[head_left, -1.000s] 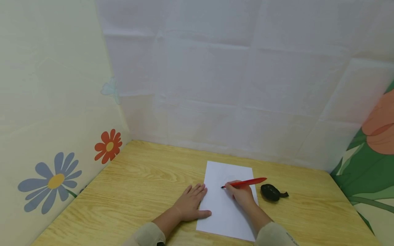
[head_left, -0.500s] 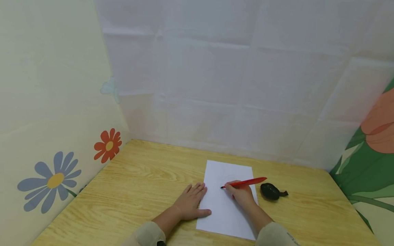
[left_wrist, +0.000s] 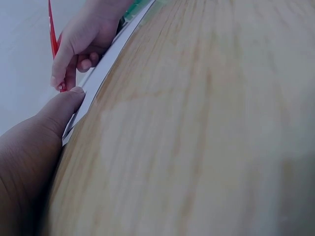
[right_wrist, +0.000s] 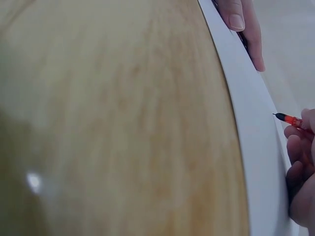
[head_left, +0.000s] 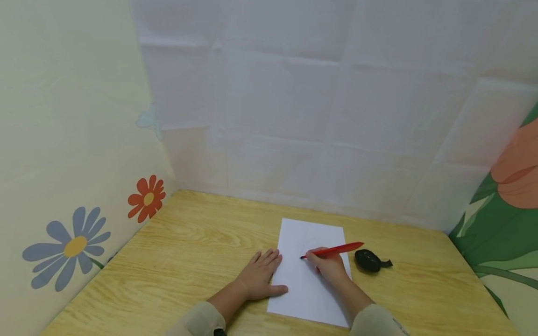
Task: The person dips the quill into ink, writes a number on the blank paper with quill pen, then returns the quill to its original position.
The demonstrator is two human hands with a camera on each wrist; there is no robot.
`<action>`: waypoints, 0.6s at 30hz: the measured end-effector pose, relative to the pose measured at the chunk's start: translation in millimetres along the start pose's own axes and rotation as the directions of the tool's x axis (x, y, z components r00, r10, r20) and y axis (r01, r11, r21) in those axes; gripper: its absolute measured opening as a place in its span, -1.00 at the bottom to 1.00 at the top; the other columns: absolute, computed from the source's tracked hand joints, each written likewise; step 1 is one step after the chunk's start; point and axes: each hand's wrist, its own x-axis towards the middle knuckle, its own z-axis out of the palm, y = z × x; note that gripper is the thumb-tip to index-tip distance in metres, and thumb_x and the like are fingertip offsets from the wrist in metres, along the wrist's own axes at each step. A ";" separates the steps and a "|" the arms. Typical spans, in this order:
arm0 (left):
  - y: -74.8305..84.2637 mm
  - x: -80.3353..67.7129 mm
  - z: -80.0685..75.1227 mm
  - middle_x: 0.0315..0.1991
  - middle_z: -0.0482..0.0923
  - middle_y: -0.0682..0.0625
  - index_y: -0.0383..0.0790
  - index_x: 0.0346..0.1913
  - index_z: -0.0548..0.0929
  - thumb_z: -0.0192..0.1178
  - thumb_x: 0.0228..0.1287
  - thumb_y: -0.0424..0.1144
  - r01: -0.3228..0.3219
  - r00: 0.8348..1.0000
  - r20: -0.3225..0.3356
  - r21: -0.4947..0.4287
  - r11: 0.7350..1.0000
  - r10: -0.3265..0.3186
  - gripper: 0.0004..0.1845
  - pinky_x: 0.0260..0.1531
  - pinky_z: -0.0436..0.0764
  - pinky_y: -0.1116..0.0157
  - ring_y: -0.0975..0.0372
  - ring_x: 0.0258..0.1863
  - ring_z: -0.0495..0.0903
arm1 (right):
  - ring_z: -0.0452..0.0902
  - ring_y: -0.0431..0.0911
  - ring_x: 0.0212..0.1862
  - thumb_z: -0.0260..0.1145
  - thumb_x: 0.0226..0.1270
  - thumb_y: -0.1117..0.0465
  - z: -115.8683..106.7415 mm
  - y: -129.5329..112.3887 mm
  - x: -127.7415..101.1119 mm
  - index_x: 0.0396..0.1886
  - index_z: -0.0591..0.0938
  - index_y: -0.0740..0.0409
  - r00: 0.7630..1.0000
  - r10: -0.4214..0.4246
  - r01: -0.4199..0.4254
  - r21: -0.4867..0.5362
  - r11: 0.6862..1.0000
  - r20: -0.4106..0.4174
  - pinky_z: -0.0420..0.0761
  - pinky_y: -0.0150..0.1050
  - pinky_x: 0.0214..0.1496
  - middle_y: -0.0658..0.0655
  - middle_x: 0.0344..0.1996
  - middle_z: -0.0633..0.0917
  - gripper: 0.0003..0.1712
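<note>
A white sheet of paper (head_left: 311,294) lies on the wooden table, slightly turned. My right hand (head_left: 329,266) rests on it and pinches a slim red pen (head_left: 342,248), whose pointed tail leans to the right. In the right wrist view the pen's black tip (right_wrist: 280,116) is right at the paper. Faint curved lines show on the sheet just above the hand. My left hand (head_left: 262,277) lies flat with fingers spread at the sheet's left edge, its thumb over the paper. In the left wrist view that thumb (left_wrist: 61,110) partly covers the paper's edge.
A glossy dark oval object (head_left: 368,261) with a short stalk-like tab lies right of the paper. The wood-grain table (head_left: 201,238) meets a pale creased backdrop (head_left: 273,140) behind, and flower-printed sheets (head_left: 75,247) stand at both sides.
The pen tip has shifted slightly left and nearer on the paper, the right hand moving with it. The left hand keeps its place; the view has drifted slightly.
</note>
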 end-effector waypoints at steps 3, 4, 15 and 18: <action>0.0 0.3 -0.3 0.56 0.07 -0.06 -0.20 0.51 0.18 -0.02 0.22 0.46 0.003 1.000 -0.002 -0.002 1.000 -0.003 0.00 0.53 -0.02 -0.05 0.07 0.57 0.01 | 0.44 -0.11 -0.53 0.45 0.21 0.01 -0.2 -0.7 -0.7 -0.20 0.73 0.16 1.000 0.013 -0.013 0.002 1.000 -0.002 0.45 -0.32 -0.38 0.00 -0.62 0.58 -0.67; 0.2 0.0 -0.6 0.56 0.07 -0.06 -0.20 0.51 0.18 -0.03 0.22 0.47 0.003 1.000 -0.002 -0.002 1.000 -0.003 0.00 0.53 -0.02 -0.05 0.07 0.57 0.01 | 0.44 -0.11 -0.52 0.45 0.21 0.01 -0.4 -0.8 -0.9 -0.20 0.73 0.16 1.000 0.014 -0.014 0.002 1.000 -0.003 0.45 -0.32 -0.38 0.00 -0.62 0.59 -0.68; 4.8 -2.4 -8.0 0.56 0.08 -0.09 -0.24 0.51 0.19 -0.03 0.23 0.47 -0.002 1.000 0.012 -0.023 1.000 0.002 0.01 0.52 -0.01 -0.08 0.04 0.57 0.02 | 0.45 -0.11 -0.51 0.45 0.21 0.01 -0.6 -1.1 -1.9 -0.21 0.72 0.15 1.000 0.031 -0.031 -0.002 1.000 0.002 0.45 -0.32 -0.38 -0.01 -0.61 0.60 -0.69; 5.4 -2.7 -8.8 0.55 0.10 -0.10 -0.24 0.50 0.20 0.00 0.23 0.44 0.000 1.000 0.010 -0.018 1.000 0.000 0.00 0.52 0.00 -0.08 0.04 0.56 0.03 | 0.46 -0.11 -0.51 0.45 0.21 0.00 -0.8 -0.6 -3.1 -0.20 0.72 0.15 1.000 0.027 -0.027 -0.011 1.000 0.009 0.45 -0.32 -0.38 0.00 -0.61 0.60 -0.67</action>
